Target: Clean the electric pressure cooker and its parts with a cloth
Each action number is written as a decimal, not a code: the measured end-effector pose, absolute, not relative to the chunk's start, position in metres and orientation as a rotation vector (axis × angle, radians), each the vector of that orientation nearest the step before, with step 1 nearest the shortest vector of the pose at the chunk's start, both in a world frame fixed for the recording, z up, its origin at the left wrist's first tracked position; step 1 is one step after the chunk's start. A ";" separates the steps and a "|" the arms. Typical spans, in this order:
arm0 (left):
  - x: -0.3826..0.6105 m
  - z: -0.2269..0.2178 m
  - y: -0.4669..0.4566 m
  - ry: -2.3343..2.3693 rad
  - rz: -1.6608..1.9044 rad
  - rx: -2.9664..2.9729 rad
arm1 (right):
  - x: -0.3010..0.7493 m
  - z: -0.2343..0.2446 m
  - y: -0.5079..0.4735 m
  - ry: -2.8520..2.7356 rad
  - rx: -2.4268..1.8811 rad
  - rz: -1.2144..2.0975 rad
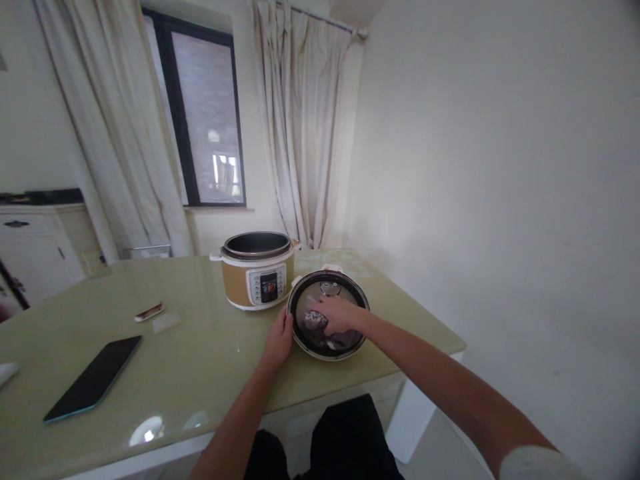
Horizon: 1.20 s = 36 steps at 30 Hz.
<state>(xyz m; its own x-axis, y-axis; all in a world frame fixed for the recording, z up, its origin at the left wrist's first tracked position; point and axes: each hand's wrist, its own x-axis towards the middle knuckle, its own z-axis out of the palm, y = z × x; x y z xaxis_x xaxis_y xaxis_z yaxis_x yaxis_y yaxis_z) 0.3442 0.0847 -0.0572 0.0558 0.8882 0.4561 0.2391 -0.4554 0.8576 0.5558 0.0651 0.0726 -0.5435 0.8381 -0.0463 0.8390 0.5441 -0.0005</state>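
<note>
The round lid (pixel 303 303) of an electric pressure cooker is tilted on the table, its metal underside and dark sealing ring facing me. My left hand (pixel 278 340) grips the lid's left rim, fingers partly hidden behind the edge. Over the underside, my right hand (pixel 338 315) presses a grey patterned cloth (pixel 315 321) against the metal, just below a small round metal fitting (pixel 330 287). Behind and left of the lid stands the gold and white cooker body (pixel 236 283), uncovered, its dark inner pot (pixel 257 244) showing.
The greenish glossy table (pixel 200 360) carries a dark flat tablet-like slab (pixel 95 379) on the left. Near it lie a small white and brown object (pixel 149 312) and a pale flat piece (pixel 167 322). A wall (pixel 500 200) rises along the table's right side.
</note>
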 end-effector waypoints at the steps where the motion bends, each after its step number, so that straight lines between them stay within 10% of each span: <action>1: 0.344 -0.057 0.085 1.118 1.422 1.752 | 0.550 0.071 0.071 2.789 1.571 -0.030; 6: 0.341 -0.059 0.088 1.113 1.377 1.698 | 0.515 0.060 0.101 3.197 2.142 -0.383; 15: 0.337 -0.050 0.090 1.041 1.314 1.387 | 0.526 0.058 0.072 3.068 1.599 -1.009; 36: 0.341 -0.050 0.089 1.013 1.421 1.710 | 0.588 0.103 0.035 2.467 1.090 0.078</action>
